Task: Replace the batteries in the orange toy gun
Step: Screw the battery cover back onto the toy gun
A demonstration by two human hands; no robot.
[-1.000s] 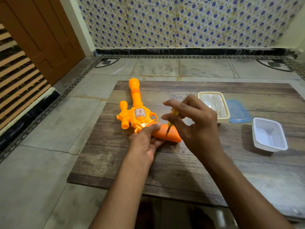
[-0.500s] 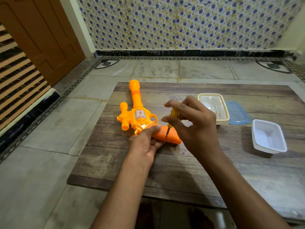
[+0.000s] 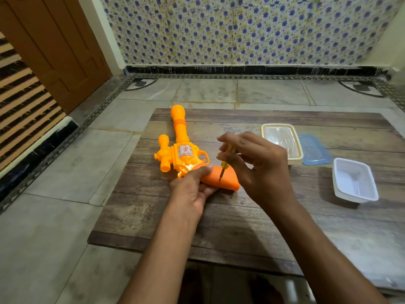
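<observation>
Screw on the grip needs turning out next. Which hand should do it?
Right. The right hand already pinches the screwdriver, tip down on the toy gun's grip. The left hand holds the grip steady.

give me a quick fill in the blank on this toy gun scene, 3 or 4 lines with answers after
1. The right hand pinches a small yellow ____ whose tip meets the toy gun's grip.
2. The left hand steadies the gun by its ____.
3. The blue lid lies beside the clear container, on its ____ side.
4. The empty white tray sits on the wooden ____.

Answers: screwdriver; grip; right; table
</observation>
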